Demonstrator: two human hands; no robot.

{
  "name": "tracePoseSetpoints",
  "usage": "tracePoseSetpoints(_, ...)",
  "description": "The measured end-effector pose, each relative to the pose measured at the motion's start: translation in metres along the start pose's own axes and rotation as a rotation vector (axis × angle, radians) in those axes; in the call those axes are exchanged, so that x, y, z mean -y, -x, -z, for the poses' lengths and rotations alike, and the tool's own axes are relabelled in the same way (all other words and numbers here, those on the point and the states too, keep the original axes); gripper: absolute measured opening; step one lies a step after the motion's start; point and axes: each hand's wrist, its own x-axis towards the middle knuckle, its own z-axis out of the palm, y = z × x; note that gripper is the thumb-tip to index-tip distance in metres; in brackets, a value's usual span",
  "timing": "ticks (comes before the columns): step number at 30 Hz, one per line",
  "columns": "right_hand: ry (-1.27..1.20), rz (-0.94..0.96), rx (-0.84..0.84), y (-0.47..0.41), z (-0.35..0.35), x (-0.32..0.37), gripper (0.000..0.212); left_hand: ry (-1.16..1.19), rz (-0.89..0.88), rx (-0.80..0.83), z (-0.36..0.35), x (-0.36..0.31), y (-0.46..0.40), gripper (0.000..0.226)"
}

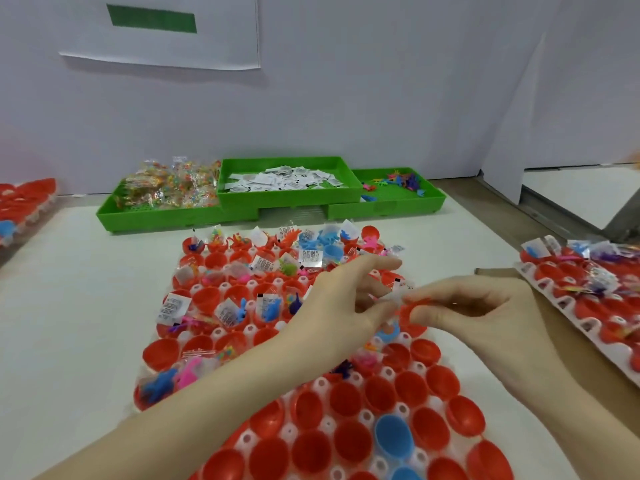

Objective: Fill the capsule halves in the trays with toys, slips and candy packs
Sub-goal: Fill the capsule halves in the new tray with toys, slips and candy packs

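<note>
Nearest: tray (322, 386) of capsule halves, front rows bare red cups (349, 441) plus one blue half (393, 441); nothing in them yet. Mid tray: both hands meeting over right side. Left hand (341, 299) reaching in from lower left, fingers partly spread, thumb and forefinger closing narrow near a white slip (401, 289); cannot tell whether pinching it or only touching. Right hand (478, 306) fingers curled tight, pinching rim of a red capsule half (414, 311), lifted or tipped just above its pocket. Blur at fingertips, so exact contact unclear.

Beyond hands: far rows already loaded with slips, small plastic toys (270, 308) and clear candy packs (216, 237), some sticking well above cup rims. Second loaded tray (554, 296) at right edge, third tray (27, 202) at far left. Back against wall: three green bins holding candy packs (166, 188), slips (284, 180), toys (401, 183).

Risks, judged: slip is light and springy, likely to pop back out if not pushed under the toy. Left forearm crossing low over filled cups; a drag could knock toys out or shift loose halves. Held half could snap free of a thin rim pinch and scatter contents. Skipped cups hard to spot among filled ones.
</note>
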Motion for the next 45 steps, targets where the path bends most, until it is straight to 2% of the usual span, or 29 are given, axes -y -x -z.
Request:
tracePoseSetpoints(5,0.173,0.015,-0.03,0.0,-0.002,-0.004,0.021,-0.017,-0.017,0.063,-0.001,-0.006,-0.001,0.043)
tracePoseSetpoints(8,0.301,0.008,-0.013,-0.001,-0.001,-0.006,0.031,-0.042,-0.009,0.131,0.001,-0.006,-0.002,0.048)
tracePoseSetpoints(12,0.334,-0.062,0.086,-0.001,0.005,-0.01,0.034,-0.033,0.04,0.203,0.0,-0.004,-0.002,0.056)
tracePoseSetpoints(14,0.369,-0.08,0.142,0.001,0.007,-0.013,0.043,-0.019,0.078,0.236,-0.002,-0.001,-0.002,0.061)
tracePoseSetpoints(17,0.393,-0.092,0.172,0.003,0.008,-0.017,0.054,-0.01,0.121,0.262,-0.004,0.002,-0.002,0.057)
tracePoseSetpoints(21,0.411,-0.094,0.131,0.002,0.01,-0.019,0.051,-0.066,0.124,0.235,-0.003,0.001,-0.004,0.044)
tracePoseSetpoints(25,0.54,-0.133,0.155,0.004,0.011,-0.021,0.037,-0.2,0.085,0.117,0.013,-0.005,-0.006,0.03)
tracePoseSetpoints(28,0.623,-0.153,0.242,0.006,0.007,-0.021,0.029,-0.137,0.048,0.005,0.026,-0.011,-0.006,0.02)
tracePoseSetpoints(33,0.72,-0.116,0.352,0.001,0.002,-0.017,0.029,-0.074,-0.039,-0.181,0.046,-0.02,-0.006,0.018)
tracePoseSetpoints(37,0.806,-0.049,0.343,0.0,-0.001,-0.021,0.015,-0.053,-0.064,-0.305,0.062,-0.017,-0.005,0.023)
tracePoseSetpoints(40,0.884,0.01,0.314,0.002,-0.001,-0.03,0.021,-0.081,-0.082,-0.336,0.07,-0.012,-0.002,0.023)
tracePoseSetpoints(45,0.858,0.043,0.254,0.005,-0.002,-0.033,0.017,-0.104,-0.088,-0.376,0.079,0.0,0.001,0.024)
